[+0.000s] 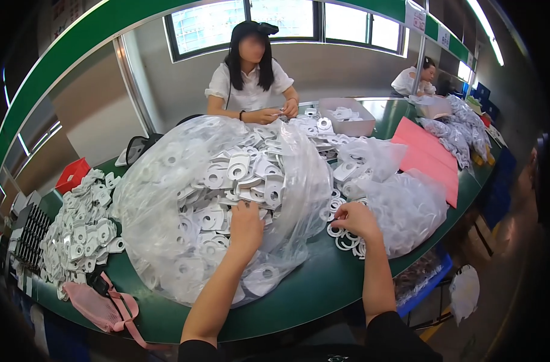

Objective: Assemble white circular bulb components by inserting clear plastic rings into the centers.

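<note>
A large clear plastic bag (151, 235) lies open before me, heaped with flat white plastic parts (237, 169), each with a round hole. My left hand (246, 228) reaches into its opening, fingers bunched down against the parts; the fingertips are hidden, so what they grip does not show. Right of the bag is a small pile of white rings (347, 241). My right hand (359, 221) is over this pile, its thumb and fingers pinched together at a white ring (334, 230).
A second clear bag (408, 208) of white rings lies right, beside a pink sheet (429, 160). Loose parts (85, 232), a red bin (73, 175) and a pink pouch (100, 303) are at left. Across the green table (305, 289), a person handles small parts near a pale box (353, 127).
</note>
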{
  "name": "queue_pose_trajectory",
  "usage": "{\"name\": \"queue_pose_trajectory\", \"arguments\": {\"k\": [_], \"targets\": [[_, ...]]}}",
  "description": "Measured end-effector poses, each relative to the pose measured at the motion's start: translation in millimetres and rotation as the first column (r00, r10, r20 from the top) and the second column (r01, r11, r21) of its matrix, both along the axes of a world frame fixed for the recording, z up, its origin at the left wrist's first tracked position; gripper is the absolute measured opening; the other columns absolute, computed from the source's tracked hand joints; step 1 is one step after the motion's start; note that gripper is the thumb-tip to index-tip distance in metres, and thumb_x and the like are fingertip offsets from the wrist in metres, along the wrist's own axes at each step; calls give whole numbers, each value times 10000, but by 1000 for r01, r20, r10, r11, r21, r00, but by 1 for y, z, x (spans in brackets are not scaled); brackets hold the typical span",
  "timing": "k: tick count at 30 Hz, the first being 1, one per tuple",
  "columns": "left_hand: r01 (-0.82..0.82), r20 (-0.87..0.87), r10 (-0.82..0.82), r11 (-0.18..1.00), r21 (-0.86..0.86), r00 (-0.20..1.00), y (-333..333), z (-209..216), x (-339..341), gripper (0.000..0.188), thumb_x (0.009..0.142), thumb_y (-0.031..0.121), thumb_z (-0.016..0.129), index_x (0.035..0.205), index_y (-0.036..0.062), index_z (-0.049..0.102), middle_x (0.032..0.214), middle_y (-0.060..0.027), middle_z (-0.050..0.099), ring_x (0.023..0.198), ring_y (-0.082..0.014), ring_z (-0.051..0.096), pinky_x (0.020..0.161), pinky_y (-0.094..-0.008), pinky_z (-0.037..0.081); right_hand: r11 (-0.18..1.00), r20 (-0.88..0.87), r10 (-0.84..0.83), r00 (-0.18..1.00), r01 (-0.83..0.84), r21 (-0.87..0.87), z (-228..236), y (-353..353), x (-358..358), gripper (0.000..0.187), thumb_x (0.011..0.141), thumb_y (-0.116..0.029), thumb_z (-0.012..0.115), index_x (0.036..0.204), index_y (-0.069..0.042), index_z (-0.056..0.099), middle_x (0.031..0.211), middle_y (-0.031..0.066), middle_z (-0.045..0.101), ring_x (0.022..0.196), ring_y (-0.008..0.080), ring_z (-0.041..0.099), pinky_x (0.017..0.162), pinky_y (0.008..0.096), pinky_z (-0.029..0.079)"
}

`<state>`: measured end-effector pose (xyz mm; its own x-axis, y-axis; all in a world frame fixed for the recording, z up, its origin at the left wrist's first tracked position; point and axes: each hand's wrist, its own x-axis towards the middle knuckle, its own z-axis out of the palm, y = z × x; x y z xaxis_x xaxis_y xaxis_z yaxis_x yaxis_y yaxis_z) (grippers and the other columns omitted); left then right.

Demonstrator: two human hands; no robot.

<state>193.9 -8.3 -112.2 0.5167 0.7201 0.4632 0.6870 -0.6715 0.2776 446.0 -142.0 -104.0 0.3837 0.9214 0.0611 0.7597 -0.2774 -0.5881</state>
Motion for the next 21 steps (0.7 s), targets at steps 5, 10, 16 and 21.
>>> {"name": "queue_pose_trajectory", "arguments": {"k": [5, 10, 16, 21], "targets": [[29, -116, -36, 998, -64, 993, -31, 54, -27, 511, 656, 90, 717, 1083, 7, 449, 929, -220, 545, 905, -356, 495, 766, -401, 435, 990, 131, 121, 984, -110, -87, -11, -4, 6, 425, 553, -294, 798, 876, -61, 649, 817, 93, 647, 768, 251, 615, 686, 336, 480], [575, 713, 179, 476, -666, 678, -55, 49, -54, 657, 693, 81, 715, 1254, 36, 376, 1068, -176, 565, 909, -286, 549, 807, -366, 445, 989, 46, 132, 990, -135, 62, 3, -4, 2, 473, 571, -306, 804, 924, -41, 634, 786, 79, 607, 742, 209, 583, 671, 316, 468], [946, 770, 551, -214, -245, 323, -70, -5, -49, 518, 846, 255, 340, 1302, 10, 353, 1271, -205, 465, 1106, -326, 512, 874, -439, 460, 773, -259, 255, 931, -36, 633, 26, 14, -58, 406, 657, -189, 773, 1012, -71, 615, 893, 38, 582, 739, 145, 516, 614, 256, 425], [910, 728, 550, -197, -364, 410, -84, -3, -39, 489, 964, 391, 293, 1301, 40, 339, 1220, -163, 499, 1055, -295, 546, 764, -378, 519, 612, 125, 638, 760, -599, 515, 9, 14, -105, 436, 682, -210, 762, 1066, -66, 615, 995, 87, 572, 908, 224, 529, 792, 316, 421]]}}
